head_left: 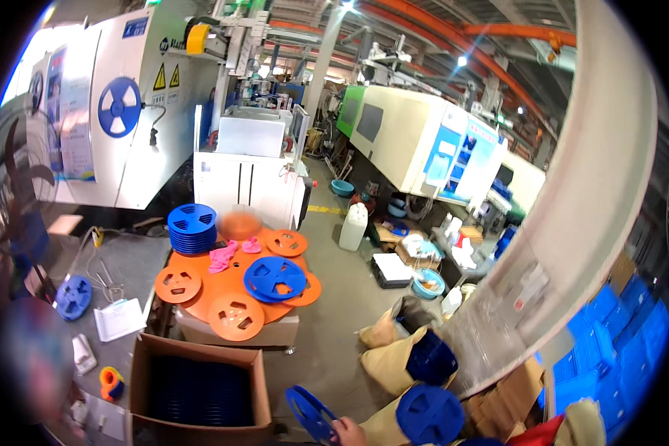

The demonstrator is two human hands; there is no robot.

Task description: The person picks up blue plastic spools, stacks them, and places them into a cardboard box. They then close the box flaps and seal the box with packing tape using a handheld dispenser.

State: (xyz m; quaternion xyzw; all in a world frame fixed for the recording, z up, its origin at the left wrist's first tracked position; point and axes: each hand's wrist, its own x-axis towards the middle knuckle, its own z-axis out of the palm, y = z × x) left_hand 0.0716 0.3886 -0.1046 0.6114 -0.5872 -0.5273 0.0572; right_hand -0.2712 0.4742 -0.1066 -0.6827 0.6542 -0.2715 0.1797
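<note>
Right now I'm gripping a blue reel in my left hand, fingers closing round its rim. It's hanging beside the cardboard box; my right hand isn't showing.

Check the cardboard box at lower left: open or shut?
Open. The cardboard box has its top flaps spread, and dark blue round parts show inside, reaching well up the walls.

Only one of the hands shows, bare, no glove or sleeve visible.

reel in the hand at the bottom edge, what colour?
Blue. The reel shows best in the head view, held by a hand at the lower edge.
</note>
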